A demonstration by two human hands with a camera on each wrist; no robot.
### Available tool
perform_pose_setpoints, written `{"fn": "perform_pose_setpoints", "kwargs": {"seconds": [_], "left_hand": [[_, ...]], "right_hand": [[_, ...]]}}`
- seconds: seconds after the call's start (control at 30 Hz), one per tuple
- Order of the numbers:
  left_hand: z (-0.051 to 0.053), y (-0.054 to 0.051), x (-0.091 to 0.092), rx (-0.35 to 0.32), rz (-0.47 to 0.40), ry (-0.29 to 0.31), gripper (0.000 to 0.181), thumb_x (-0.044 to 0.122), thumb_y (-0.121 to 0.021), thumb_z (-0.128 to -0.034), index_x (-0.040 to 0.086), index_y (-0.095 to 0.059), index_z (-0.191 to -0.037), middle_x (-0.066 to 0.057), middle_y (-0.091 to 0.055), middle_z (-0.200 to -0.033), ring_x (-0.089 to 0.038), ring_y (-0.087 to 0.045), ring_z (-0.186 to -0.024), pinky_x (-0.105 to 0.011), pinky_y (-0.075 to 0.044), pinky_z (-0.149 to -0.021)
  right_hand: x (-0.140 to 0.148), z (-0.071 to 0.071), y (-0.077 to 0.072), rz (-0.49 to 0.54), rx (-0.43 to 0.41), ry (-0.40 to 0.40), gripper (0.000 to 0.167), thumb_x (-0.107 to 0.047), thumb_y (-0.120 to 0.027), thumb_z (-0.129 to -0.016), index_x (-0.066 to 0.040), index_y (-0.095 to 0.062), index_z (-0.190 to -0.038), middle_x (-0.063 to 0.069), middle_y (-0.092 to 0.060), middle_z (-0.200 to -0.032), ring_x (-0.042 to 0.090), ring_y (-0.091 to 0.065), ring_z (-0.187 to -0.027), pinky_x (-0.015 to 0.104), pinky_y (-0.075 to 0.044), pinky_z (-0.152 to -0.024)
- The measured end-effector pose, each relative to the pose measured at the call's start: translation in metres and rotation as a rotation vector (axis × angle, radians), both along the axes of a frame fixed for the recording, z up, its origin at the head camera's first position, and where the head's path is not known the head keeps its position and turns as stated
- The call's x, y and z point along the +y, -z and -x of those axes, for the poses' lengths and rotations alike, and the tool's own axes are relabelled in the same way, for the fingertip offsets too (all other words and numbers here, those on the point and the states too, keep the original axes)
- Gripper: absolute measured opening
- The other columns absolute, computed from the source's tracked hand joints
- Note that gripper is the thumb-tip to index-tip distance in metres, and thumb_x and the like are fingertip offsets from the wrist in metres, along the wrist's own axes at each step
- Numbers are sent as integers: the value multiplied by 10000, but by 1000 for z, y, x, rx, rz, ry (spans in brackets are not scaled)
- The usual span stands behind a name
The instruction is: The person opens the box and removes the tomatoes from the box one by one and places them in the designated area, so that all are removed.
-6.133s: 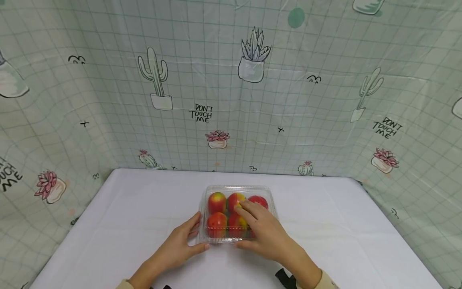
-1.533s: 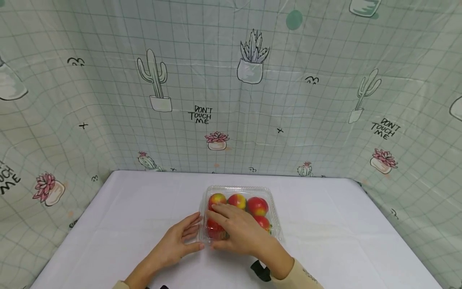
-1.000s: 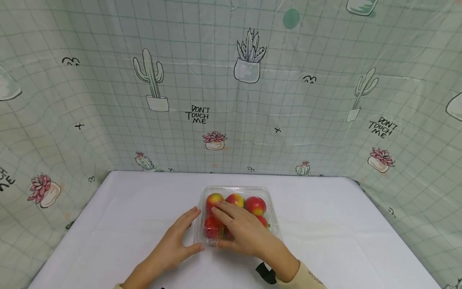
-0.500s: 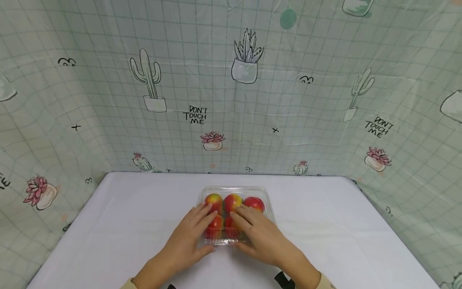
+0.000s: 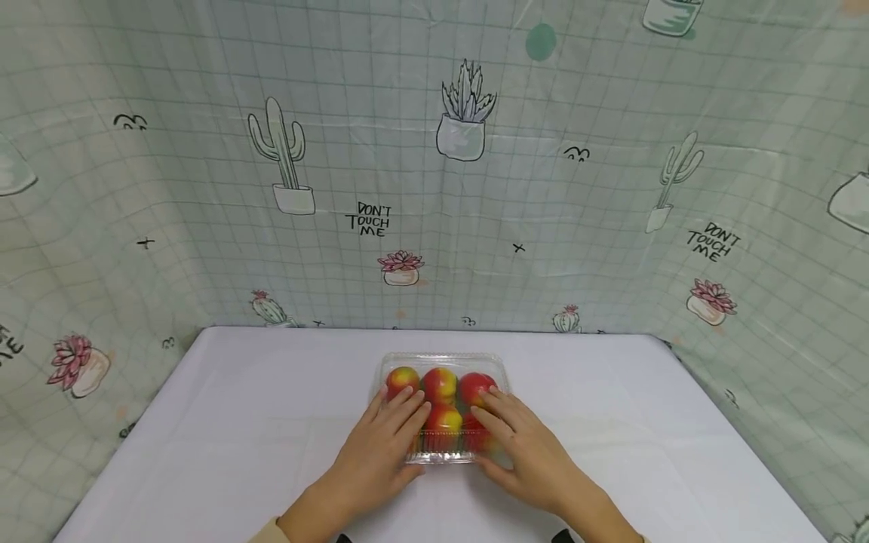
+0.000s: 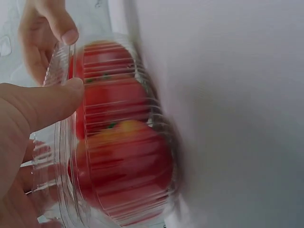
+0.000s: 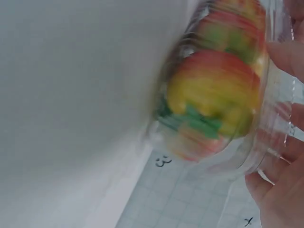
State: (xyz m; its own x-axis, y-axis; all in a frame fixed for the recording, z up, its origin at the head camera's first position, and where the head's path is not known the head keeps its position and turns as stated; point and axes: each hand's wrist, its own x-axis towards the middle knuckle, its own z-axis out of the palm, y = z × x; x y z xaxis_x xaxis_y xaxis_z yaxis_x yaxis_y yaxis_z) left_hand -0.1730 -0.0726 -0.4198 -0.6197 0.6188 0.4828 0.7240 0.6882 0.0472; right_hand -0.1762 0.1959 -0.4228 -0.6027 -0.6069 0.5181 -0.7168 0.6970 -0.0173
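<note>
A clear plastic clamshell box [image 5: 444, 357] holds several round red-and-yellow fruits [image 5: 440, 385] with green tops; their exact kind is unclear. Its lid lies over them. My left hand [image 5: 376, 452] rests on the left part of the lid, fingers extended, thumb at the front rim. On the right part lies my right hand [image 5: 532, 456], likewise with extended fingers and its thumb low at the front. In the left wrist view, the left thumb [image 6: 52, 102] touches the ridged rim. The right wrist view is blurred; there the right fingers [image 7: 280, 166] lie along the clear plastic.
The box stands on a white-covered table [image 5: 271, 422], around its middle. A pale green gridded cloth [image 5: 339, 136] with cactus prints hangs behind it and at both sides. Dark straps [image 5: 562, 536] show near the wrists.
My left hand has moved from beside the box's left edge onto the lid. My right hand has slid from the lid's left front to its right side. The box stays about in place.
</note>
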Motion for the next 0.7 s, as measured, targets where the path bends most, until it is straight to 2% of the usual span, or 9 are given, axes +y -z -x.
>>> {"fn": "perform_pose_setpoints", "kwargs": {"seconds": [0.17,0.23,0.47,0.7], "left_hand": [[1,-3,7,15,62,1,753,404,-792,-750,47,-516,-1353,-118,-486,-1409,-288,-386,-1345,-513,-240,-1128],[2,-2,9,23,78,-1,743,417,-781,-758,55,-520,-1352,-108,-493,-1406,-280,-388,-1344,-506,-244,-1128],[2,-6,21,35,92,11,737,433,-768,-771,63,-519,-1358,-90,-510,-1395,-266,-375,-1355,-502,-226,-1136],[3,-12,32,-2,165,0,715,455,-755,-784,73,-531,-1346,-71,-511,-1395,-246,-386,-1350,-465,-243,-1139]], "right_hand": [[7,-4,4,26,3,57,679,-359,-782,-741,-123,-542,-1330,125,-451,-1430,329,-381,-1336,456,-336,-1084],[10,-5,4,33,-5,73,682,-374,-774,-750,-125,-535,-1338,122,-436,-1442,315,-386,-1334,462,-375,-1053],[14,-8,5,80,-60,101,718,-402,-779,-763,-104,-508,-1358,123,-409,-1457,274,-428,-1305,452,-460,-978],[18,-10,5,104,-129,170,834,-398,-801,-740,-89,-432,-1421,117,-352,-1499,272,-436,-1299,438,-472,-965]]}}
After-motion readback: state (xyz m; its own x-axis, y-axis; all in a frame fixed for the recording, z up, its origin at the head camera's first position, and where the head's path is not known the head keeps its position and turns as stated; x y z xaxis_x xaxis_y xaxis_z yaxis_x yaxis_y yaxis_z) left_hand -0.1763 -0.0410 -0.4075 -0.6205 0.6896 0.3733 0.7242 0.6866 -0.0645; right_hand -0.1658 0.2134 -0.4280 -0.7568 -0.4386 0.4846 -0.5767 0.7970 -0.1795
